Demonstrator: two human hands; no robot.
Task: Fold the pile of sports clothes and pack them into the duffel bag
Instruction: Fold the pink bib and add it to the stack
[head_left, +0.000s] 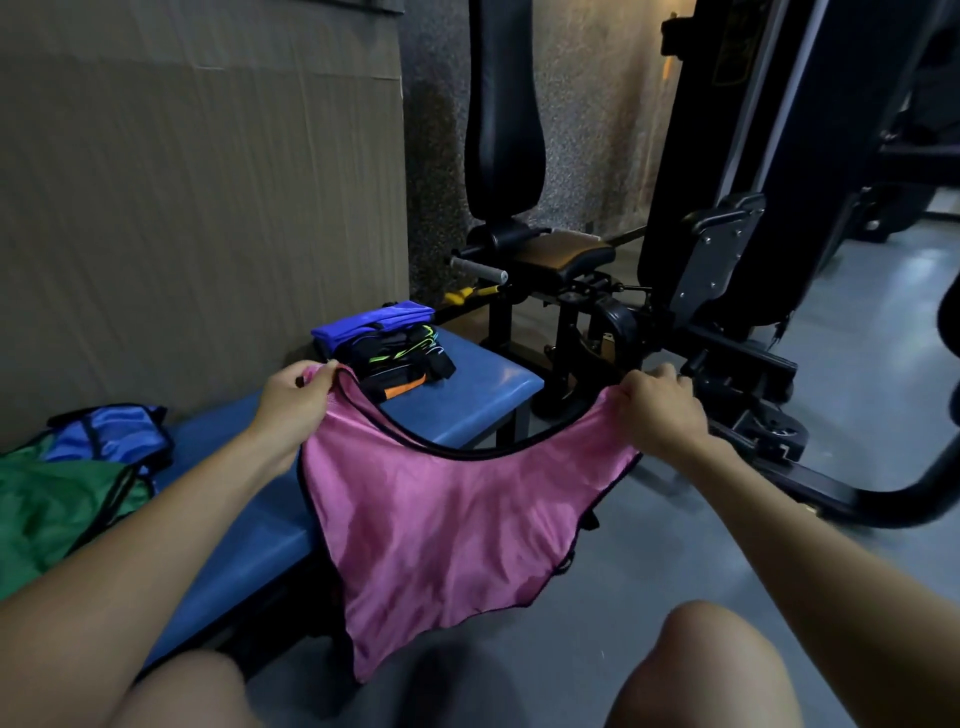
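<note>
At far left, a green garment is lying crumpled on the blue bench, with a blue garment bunched on top of it against the cardboard-covered wall.

The left forearm is reaching forward over the bench. The left hand is curling closed, pinching one shoulder strap of the pink mesh vest between thumb and fingers at the strap's top.

Beyond that hand, a stack of folded clothes is sitting near the bench's far end, a blue piece on top and dark pieces with bright trim below. The stack is lying well apart from the crumpled pile, with bare bench surface between them.

The vest is hanging spread between both hands, black-trimmed neckline sagging in a curve. Its left part is draping over the bench's near edge and its lower hem is dangling toward the grey floor, above the person's knees.

The right hand is gripping the other strap, fingers folded tightly over the fabric, knuckles up. Just beyond it, the black gym machine is standing close, its base frame crowding the floor to the right.

The duffel bag is not showing in this view.
</note>
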